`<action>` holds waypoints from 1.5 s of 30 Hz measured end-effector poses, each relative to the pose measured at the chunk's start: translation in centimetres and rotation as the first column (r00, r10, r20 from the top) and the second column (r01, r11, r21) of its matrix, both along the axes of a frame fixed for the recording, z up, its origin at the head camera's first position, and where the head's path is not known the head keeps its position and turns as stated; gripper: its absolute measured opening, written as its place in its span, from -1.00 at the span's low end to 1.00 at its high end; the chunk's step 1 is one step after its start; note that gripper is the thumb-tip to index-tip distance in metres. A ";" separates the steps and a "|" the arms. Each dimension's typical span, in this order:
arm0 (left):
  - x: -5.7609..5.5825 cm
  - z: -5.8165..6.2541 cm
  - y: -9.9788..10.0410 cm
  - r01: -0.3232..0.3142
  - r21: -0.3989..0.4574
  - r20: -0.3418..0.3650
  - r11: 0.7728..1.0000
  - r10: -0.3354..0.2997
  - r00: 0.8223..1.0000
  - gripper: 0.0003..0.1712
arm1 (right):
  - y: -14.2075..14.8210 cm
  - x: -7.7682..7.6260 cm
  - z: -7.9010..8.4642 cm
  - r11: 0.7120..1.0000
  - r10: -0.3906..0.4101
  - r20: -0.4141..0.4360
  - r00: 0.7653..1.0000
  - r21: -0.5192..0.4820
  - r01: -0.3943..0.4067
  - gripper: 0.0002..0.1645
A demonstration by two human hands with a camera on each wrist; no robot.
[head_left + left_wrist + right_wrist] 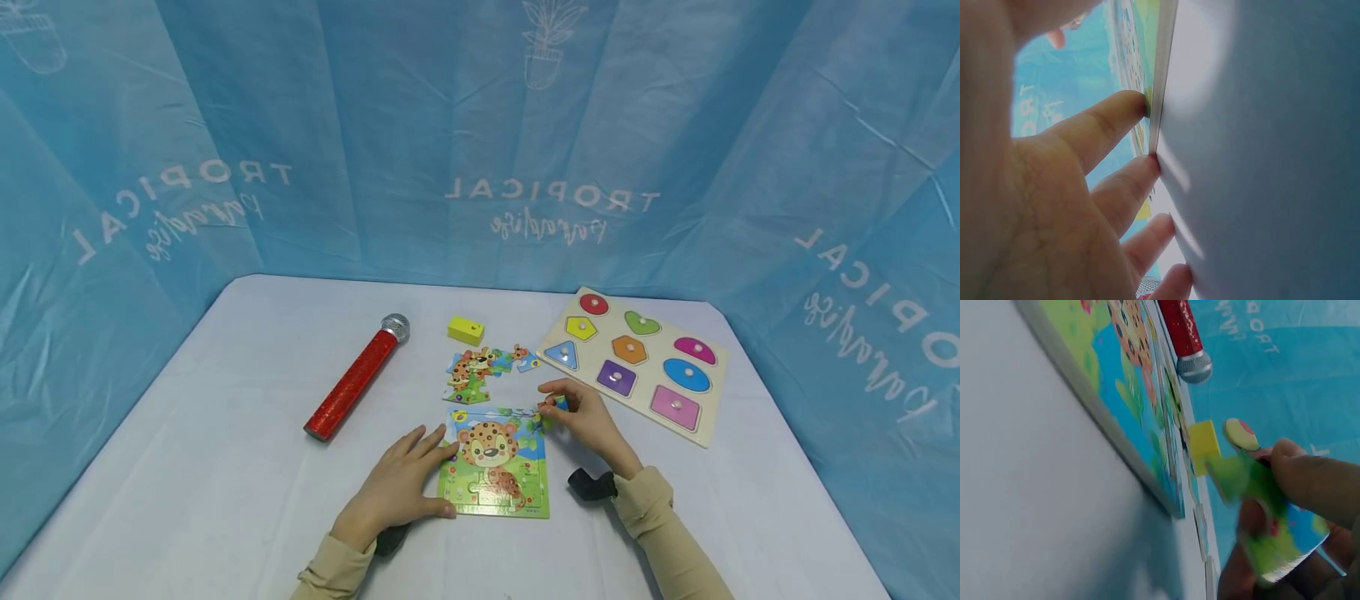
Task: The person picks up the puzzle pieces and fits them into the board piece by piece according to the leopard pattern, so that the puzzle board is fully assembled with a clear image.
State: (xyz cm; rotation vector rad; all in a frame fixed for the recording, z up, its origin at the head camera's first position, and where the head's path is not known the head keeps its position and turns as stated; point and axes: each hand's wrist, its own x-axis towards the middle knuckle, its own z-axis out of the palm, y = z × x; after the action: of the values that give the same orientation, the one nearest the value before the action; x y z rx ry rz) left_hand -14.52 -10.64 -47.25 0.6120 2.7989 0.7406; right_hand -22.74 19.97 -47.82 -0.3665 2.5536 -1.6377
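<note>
The right hand point(588, 421) holds one piece point(1285, 531), pinched between the thumb and the fingers. This piece is in the air, near the far right corner of the puzzle point(491, 467); in the right wrist view it is apart from the board's edge. The piece is green and blue, and its picture is partly covered by the fingers.

The left hand point(401, 483) has its fingers wide and almost straight. Two of its fingertips touch the side edge of the puzzle, which lies flat between the two hands and shows a spotted cub.

Ahead of both hands, just beyond the puzzle, there are the loose pieces point(468, 383), some of them joined or overlapping; I cannot tell which. Behind these stands a yellow block point(466, 331). Ahead and to the left of the left hand lies a red microphone point(356, 383), its silver head pointing away. Ahead and to the right of the right hand lies the shape board point(651, 372), with knobbed shapes in several colours.
</note>
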 end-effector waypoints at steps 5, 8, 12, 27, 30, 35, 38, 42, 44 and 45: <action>0.0 0.1 0.0 -0.002 0.000 0.000 1.000 0.002 1.000 0.01 | -0.8 0.5 0.2 0.998 0.052 0.053 0.997 0.020 -0.053 -0.61; 0.0 0.0 0.0 -0.004 -0.003 0.001 1.000 0.004 1.000 0.01 | -1.5 0.9 0.3 0.991 0.119 0.071 0.990 0.058 -0.124 -0.68; 0.0 0.0 0.0 -0.004 -0.006 -0.001 1.000 0.004 1.000 0.01 | -2.4 1.4 0.1 0.967 0.223 0.106 0.969 0.105 -0.234 -0.78; 0.0 0.0 0.0 -0.001 -0.002 -0.005 1.000 0.001 1.000 0.00 | -3.4 2.0 0.0 0.880 0.326 0.008 0.945 0.362 -0.307 -0.78; -0.1 -0.1 0.0 0.002 -0.005 -0.006 1.000 -0.002 1.000 0.00 | -3.3 1.9 0.0 0.864 0.337 -0.019 0.941 0.403 -0.301 -0.71; -0.1 -0.2 0.0 0.007 -0.004 -0.018 1.000 -0.007 1.000 0.00 | -3.2 1.5 0.4 0.851 0.344 0.024 0.939 0.415 -0.322 -0.60; -0.1 -0.4 -0.1 0.013 -0.004 -0.028 1.000 -0.013 1.000 0.00 | -2.8 1.4 0.8 0.847 0.338 0.073 0.938 0.410 -0.337 -0.61; -0.1 -0.5 -0.1 0.018 -0.008 -0.038 1.000 -0.018 0.999 0.00 | -2.2 1.2 1.4 0.850 0.327 0.095 0.940 0.405 -0.337 -0.72; -0.1 -0.4 -0.1 0.017 -0.010 -0.036 1.000 -0.017 0.999 0.00 | -2.2 1.0 1.6 0.851 0.321 0.092 0.943 0.408 -0.330 -0.76; -0.1 -0.4 -0.2 0.015 -0.010 -0.032 1.000 -0.015 0.999 0.00 | -2.2 0.8 1.6 0.853 0.315 0.086 0.945 0.411 -0.322 -0.78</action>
State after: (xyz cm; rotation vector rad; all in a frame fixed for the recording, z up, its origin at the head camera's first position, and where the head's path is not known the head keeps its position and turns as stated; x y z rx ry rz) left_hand -14.60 -10.80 -47.67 0.6481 2.8226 0.7196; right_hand -21.96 17.73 -46.18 -0.6843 2.5641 -0.9409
